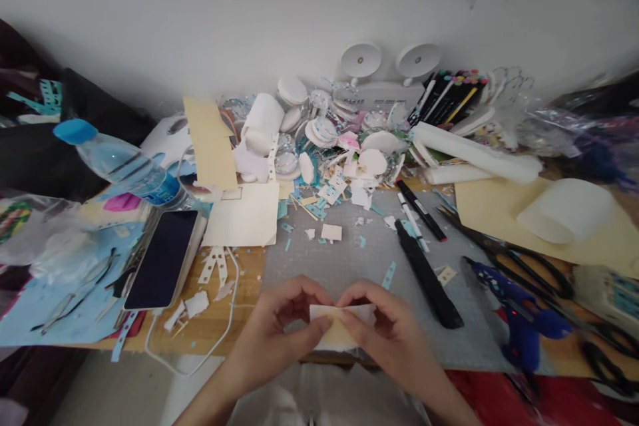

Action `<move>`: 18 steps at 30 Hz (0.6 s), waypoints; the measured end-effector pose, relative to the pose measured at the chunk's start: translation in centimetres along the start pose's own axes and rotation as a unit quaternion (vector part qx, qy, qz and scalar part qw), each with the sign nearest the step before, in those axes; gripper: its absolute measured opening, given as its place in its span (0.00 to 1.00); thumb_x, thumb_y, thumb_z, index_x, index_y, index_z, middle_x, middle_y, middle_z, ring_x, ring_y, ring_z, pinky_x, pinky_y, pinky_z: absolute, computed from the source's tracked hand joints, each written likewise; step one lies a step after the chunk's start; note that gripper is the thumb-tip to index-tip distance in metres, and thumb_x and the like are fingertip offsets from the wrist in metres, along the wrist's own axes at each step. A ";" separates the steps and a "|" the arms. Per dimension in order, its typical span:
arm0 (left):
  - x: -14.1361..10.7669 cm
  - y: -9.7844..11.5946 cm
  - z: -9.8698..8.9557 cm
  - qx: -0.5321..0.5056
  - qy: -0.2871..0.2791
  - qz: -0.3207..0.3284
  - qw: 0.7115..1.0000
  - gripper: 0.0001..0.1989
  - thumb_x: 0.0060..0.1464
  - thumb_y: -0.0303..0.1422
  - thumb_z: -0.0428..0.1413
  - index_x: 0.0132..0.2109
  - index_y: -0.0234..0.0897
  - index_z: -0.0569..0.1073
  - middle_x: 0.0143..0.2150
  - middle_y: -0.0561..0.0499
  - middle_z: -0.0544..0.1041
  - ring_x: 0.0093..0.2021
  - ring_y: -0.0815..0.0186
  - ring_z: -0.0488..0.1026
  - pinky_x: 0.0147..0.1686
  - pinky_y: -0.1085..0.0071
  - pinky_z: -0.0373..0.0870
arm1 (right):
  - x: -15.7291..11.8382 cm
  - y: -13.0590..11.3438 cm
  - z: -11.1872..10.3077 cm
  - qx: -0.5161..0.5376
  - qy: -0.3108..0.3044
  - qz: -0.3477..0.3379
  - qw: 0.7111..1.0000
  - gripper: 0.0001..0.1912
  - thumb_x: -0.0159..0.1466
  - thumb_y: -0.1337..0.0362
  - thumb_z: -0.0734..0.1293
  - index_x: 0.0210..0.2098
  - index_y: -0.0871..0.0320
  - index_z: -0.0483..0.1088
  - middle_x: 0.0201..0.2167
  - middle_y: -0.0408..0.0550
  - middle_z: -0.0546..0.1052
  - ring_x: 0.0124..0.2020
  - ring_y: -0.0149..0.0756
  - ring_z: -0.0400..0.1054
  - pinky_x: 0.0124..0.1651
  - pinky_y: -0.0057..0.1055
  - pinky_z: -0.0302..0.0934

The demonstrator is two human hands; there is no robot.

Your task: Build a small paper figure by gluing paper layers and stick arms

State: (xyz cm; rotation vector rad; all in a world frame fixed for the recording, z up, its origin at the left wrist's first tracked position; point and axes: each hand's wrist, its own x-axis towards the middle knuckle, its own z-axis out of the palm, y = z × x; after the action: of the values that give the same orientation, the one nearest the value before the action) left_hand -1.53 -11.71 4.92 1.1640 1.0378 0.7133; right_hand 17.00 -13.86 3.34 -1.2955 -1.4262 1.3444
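Observation:
At the table's front edge, a small white and cream paper piece [344,339] is pinched between both hands. My left hand [284,323] is closed on its left part, thumb in front and fingers behind. My right hand [387,326] grips the right part the same way, and the two thumbs nearly meet at the middle. Beneath and beyond lies a grey cutting mat [319,266] with paper scraps and a small pale square [331,232].
White discs [322,132] and scraps pile up at the back. A phone [162,259] and bottle [124,166] stand left with a white cable [232,306]. On the right are a black pouch [429,276], markers [422,210], scissors [529,266] and a blue glue gun [519,313].

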 end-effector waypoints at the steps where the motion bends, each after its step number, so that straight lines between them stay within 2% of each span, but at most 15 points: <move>1: 0.0 -0.1 0.0 0.001 0.002 -0.001 1.000 0.06 0.52 0.31 0.61 0.37 0.34 0.76 0.29 0.54 0.71 0.28 0.71 0.65 0.29 0.77 0.65 | 0.0 -0.1 0.0 0.010 0.000 0.002 1.000 0.06 0.63 0.61 0.65 0.32 0.55 0.73 0.28 0.43 0.75 0.29 0.31 0.67 0.28 0.24 0.59; 4: 0.1 -0.4 0.0 0.003 0.012 0.006 1.000 0.05 0.52 0.32 0.61 0.36 0.35 0.76 0.27 0.55 0.68 0.26 0.73 0.61 0.26 0.78 0.61 | 0.1 -0.3 0.1 0.042 0.001 -0.007 0.999 0.05 0.62 0.62 0.65 0.32 0.55 0.72 0.28 0.43 0.75 0.30 0.32 0.69 0.30 0.24 0.62; 8: 0.0 -0.9 -0.1 -0.003 0.021 0.024 0.999 0.04 0.53 0.32 0.61 0.36 0.35 0.77 0.28 0.54 0.70 0.26 0.73 0.61 0.26 0.78 0.60 | 0.1 -0.3 0.1 0.059 0.000 -0.011 0.998 0.04 0.62 0.63 0.65 0.32 0.56 0.71 0.28 0.42 0.74 0.29 0.30 0.68 0.28 0.22 0.61; 13: 0.1 -0.9 -0.3 0.020 0.020 0.025 0.999 0.03 0.53 0.30 0.61 0.35 0.35 0.78 0.28 0.54 0.71 0.28 0.71 0.64 0.28 0.78 0.62 | 0.0 0.2 0.0 0.045 0.002 -0.016 0.999 0.05 0.62 0.63 0.66 0.30 0.56 0.70 0.27 0.42 0.72 0.29 0.31 0.67 0.30 0.24 0.62; 18: 0.4 -1.4 -0.1 0.028 0.054 0.034 0.998 0.04 0.54 0.31 0.60 0.36 0.35 0.79 0.27 0.53 0.73 0.29 0.70 0.68 0.32 0.76 0.66 | -0.4 0.9 -0.1 0.023 0.005 -0.005 1.000 0.07 0.63 0.62 0.66 0.29 0.57 0.69 0.27 0.42 0.72 0.30 0.32 0.68 0.33 0.26 0.63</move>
State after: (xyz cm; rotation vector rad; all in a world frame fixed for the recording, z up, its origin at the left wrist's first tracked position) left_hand -1.57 -11.69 3.51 1.2249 1.1174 0.8130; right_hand 17.27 -14.28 2.54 -1.2629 -1.3843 1.3545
